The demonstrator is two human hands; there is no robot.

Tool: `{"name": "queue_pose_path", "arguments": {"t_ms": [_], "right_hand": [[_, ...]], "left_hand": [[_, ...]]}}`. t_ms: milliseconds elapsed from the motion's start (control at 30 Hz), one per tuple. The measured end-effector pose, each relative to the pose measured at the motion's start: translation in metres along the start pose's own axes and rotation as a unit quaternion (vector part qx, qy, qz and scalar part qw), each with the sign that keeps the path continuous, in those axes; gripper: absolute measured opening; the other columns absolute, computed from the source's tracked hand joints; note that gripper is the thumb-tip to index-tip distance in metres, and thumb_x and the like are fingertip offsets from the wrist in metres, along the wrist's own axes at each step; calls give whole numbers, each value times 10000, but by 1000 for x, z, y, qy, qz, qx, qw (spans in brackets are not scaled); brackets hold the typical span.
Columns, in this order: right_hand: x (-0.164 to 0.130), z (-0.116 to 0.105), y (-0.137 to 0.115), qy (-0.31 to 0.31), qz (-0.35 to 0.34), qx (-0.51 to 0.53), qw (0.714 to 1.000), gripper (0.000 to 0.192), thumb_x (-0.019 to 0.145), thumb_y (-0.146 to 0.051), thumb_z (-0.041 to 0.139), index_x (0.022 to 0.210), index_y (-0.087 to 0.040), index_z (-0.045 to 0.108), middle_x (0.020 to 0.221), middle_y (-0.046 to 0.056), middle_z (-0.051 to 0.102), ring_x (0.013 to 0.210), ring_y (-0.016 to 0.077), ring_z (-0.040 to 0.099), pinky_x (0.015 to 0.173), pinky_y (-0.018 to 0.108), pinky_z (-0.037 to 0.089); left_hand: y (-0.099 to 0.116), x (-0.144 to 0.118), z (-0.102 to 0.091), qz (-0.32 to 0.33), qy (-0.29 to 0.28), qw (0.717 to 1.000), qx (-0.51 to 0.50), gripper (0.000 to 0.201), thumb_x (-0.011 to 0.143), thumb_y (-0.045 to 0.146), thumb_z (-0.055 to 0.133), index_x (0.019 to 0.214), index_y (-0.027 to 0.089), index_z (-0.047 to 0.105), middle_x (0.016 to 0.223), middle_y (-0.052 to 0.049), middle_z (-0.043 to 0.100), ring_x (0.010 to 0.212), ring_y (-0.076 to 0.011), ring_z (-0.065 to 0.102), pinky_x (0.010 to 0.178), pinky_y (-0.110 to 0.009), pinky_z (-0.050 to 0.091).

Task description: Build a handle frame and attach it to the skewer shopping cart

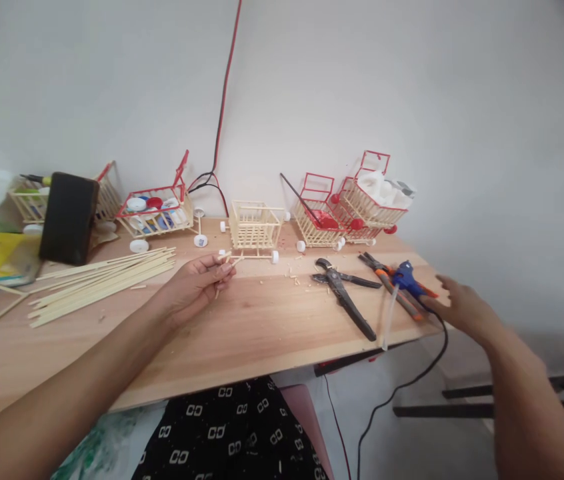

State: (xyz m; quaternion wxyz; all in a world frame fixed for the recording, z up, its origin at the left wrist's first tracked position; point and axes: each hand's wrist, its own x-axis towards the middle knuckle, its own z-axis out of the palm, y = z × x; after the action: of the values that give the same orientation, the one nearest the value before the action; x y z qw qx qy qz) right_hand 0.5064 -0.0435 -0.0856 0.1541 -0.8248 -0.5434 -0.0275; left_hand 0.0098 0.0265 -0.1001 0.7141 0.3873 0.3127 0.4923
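left hand (207,280): fingers pinched on small sticks (235,262) | right hand (465,308): fingers spread, empty, by glue gun (409,280) | cart (257,241) on surface (262,337), near left hand

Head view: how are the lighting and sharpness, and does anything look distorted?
Head view: soft, fairly even light on the wall, without harsh glare; head view: the left hand is readable, slightly soft; head view: the right forearm looks stretched and blurred toward the edge, upper right corner dark.
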Motion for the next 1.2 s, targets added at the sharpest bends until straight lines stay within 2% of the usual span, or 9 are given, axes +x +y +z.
{"name": "queue_pose_path", "arguments": {"t_ms": [100, 167, 233, 333, 467, 733, 933, 1067, 1200], "right_hand": [[-22, -26, -46, 132, -41, 18, 990, 378, 847, -388, 573, 1146, -175, 663, 1011, 216, 685, 840, 305, 649, 714, 442, 430], [-42, -31, -97, 150, -77, 114, 979, 302, 876, -383, 540, 1106, -251, 685, 1027, 142, 702, 788, 244, 659, 729, 412, 452], [-61, -22, -155, 105, -162, 258, 947, 250, 860, -396, 573, 1033, -272, 705, 1040, 70, 711, 902, 226, 660, 794, 374, 483], [-81, 9, -236, -33, -223, 395, 890, 189, 827, -360, 614, 940, -251, 719, 992, 43, 725, 888, 206, 658, 769, 340, 501], [-89, 48, -299, -113, -239, 495, 828, 204, 813, -302, 624, 983, -222, 704, 890, 35, 705, 773, 170, 630, 670, 296, 477], [-91, 67, -330, -151, -216, 623, 736, 136, 795, -314, 657, 892, -222, 630, 815, 6, 640, 755, 147, 595, 695, 280, 472], [-93, 71, -339, -162, -196, 665, 702, 132, 781, -308, 651, 859, -218, 594, 788, 1, 636, 750, 148, 615, 733, 288, 496], [-93, 71, -341, -156, -179, 673, 700, 139, 778, -327, 651, 825, -219, 576, 782, 0, 637, 749, 148, 619, 725, 284, 501], [-88, 72, -333, -131, -182, 631, 742, 152, 786, -347, 642, 841, -219, 583, 834, 16, 652, 799, 160, 623, 739, 290, 497]], "left_hand": [[1, 0, 1, 2, -16, 1000, -9, 199, 664, 160, 809, 801, 85, 686, 704, -14, 581, 607, -59, 468, 499, -159, 365], [0, 0, 1, 3, -22, 1000, -18, 197, 677, 169, 804, 811, 85, 686, 716, -16, 582, 610, -57, 469, 506, -157, 367], [0, 0, 1, 4, -24, 999, -24, 207, 675, 171, 807, 820, 83, 688, 732, -22, 591, 614, -55, 475, 518, -156, 372], [0, 0, 0, 4, -25, 999, -35, 210, 674, 176, 809, 820, 82, 690, 743, -27, 599, 608, -51, 476, 520, -157, 366], [2, -1, 0, 4, -26, 999, -46, 204, 672, 180, 812, 810, 88, 694, 749, -34, 614, 610, -52, 488, 534, -162, 368], [3, -2, 2, 15, -24, 999, -41, 185, 689, 204, 802, 804, 93, 708, 731, -18, 597, 608, -52, 480, 560, -180, 364], [1, -1, 1, 16, -39, 998, -37, 212, 692, 212, 802, 849, 98, 717, 763, -18, 585, 639, -54, 473, 573, -178, 365], [2, -3, 4, 11, -41, 998, -40, 207, 685, 228, 808, 820, 101, 715, 721, -1, 567, 616, -49, 464, 568, -176, 372], [1, -3, 3, -5, -10, 999, -40, 223, 637, 222, 839, 779, 102, 717, 752, -27, 626, 645, -64, 516, 609, -188, 411]]}}
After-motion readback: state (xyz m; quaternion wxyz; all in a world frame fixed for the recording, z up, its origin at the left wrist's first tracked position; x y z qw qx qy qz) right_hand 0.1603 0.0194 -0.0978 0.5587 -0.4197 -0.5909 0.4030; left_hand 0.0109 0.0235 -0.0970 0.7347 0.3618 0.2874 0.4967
